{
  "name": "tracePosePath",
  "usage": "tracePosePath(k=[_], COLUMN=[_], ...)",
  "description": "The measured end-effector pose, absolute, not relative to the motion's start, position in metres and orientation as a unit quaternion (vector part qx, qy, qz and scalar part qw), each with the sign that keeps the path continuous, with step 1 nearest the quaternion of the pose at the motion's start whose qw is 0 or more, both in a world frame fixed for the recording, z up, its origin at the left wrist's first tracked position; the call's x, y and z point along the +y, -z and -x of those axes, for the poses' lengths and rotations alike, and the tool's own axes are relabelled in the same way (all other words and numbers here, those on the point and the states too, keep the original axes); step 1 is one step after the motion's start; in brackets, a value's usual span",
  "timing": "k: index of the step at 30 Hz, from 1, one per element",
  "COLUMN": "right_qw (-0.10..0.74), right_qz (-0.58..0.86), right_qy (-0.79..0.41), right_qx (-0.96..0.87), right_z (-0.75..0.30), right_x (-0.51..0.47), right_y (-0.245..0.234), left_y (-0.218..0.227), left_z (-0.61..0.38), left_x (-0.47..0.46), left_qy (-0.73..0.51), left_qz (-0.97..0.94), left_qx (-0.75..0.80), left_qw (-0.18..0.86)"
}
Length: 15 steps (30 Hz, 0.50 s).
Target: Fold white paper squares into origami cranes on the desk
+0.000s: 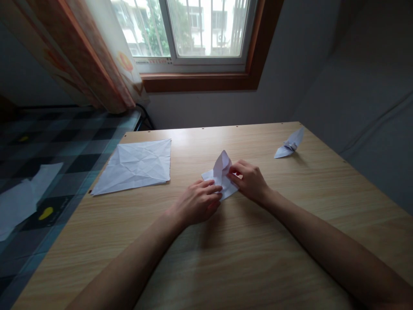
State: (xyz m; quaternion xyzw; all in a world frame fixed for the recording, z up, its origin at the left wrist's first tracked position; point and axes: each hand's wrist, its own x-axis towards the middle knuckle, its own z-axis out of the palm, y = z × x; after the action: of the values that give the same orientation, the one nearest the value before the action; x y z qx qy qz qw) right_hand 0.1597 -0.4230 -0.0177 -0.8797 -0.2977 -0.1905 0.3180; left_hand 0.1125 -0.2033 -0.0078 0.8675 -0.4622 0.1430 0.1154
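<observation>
A small folded sheet of white paper [222,168] lies on the wooden table [258,258], with one flap raised upright in its middle. My left hand [201,200] rests on the paper's near left part, its fingers stretched out and pressing it against the tabletop. On the other side, my right hand [248,178] pinches the right edge of the raised flap between thumb and fingers. Part of the paper's lower left is hidden under my left fingers.
Creased white sheets [145,165] lie at the table's far left. A folded paper figure [290,145] with pointed wings stands near the far right corner. Left of the table, more white paper [24,200] lies on a checked cloth [80,129]. Behind are a window [206,30] and a curtain [93,56].
</observation>
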Motion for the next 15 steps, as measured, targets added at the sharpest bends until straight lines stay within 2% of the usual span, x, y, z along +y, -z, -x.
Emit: tracePosePath(k=[3,7,9,12,15], right_qw=[0.304,0.303,0.210,0.030,-0.052], right_qz=[0.883,0.837,0.827,0.844,0.876], right_qy=[0.228,0.335,0.353,0.223,0.130], right_qx=[-0.275,-0.307,-0.385,-0.486,-0.462], right_z=[-0.159,-0.159,-0.160,-0.160,-0.156], right_x=[-0.419,-0.428,-0.436,-0.443,-0.441], right_y=[0.022,0.019,0.007,-0.018,-0.036], left_y=[0.007,0.004,0.002,0.001,0.001], left_z=[-0.111,-0.108,-0.108,-0.108,-0.107], left_x=[-0.205,-0.209,-0.210,-0.213,-0.214], left_qy=[-0.141,-0.138,-0.137,-0.139,-0.151], left_qz=[-0.870,-0.873,-0.873,-0.871,-0.868], left_qx=[-0.462,-0.461,-0.464,-0.469,-0.473], left_qw=[0.098,0.076,0.063,0.039,0.026])
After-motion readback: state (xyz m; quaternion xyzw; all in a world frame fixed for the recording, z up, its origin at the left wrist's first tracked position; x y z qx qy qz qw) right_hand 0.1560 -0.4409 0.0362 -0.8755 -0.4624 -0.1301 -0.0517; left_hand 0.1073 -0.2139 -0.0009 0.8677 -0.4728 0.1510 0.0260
